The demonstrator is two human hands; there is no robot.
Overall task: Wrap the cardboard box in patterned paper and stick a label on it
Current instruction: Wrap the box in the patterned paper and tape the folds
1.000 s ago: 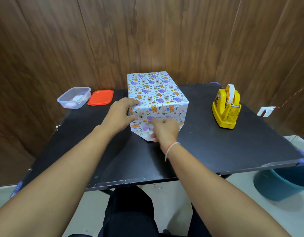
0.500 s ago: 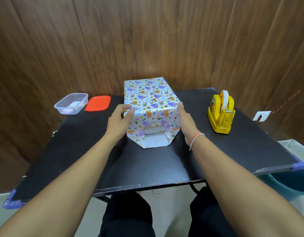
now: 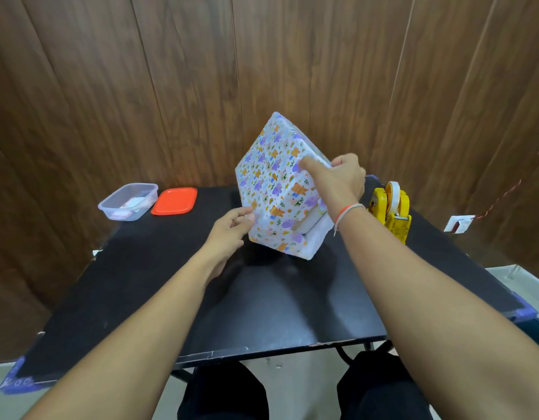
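Grip: both hands are on the cardboard box wrapped in white paper printed with orange bears and purple animals, one hand on each side of it.
Right hand: the right hand clamps the box's upper right edge, thumb laid flat across the patterned face, fingers curled round the far side.
Left hand: the left hand takes the lower left edge, fingertips curled onto the paper near the bottom corner.
Box position: tilted steeply, far end high, and it looks lifted off the black rectangular table, though whether the lowest corner touches the top cannot be told from this angle.
Paper: the near end is not closed; a loose white flap hangs open at the lower right, its plain underside showing.
Wrist: a thin red-and-white thread band circles the right wrist.
Table right: a yellow plastic tape dispenser with its roll mounted stands just beyond the right forearm.
Table left: a clear plastic tub holds small slips, and its orange lid lies flat just beside it.
Backdrop: dark wooden wall panels rise behind the table.
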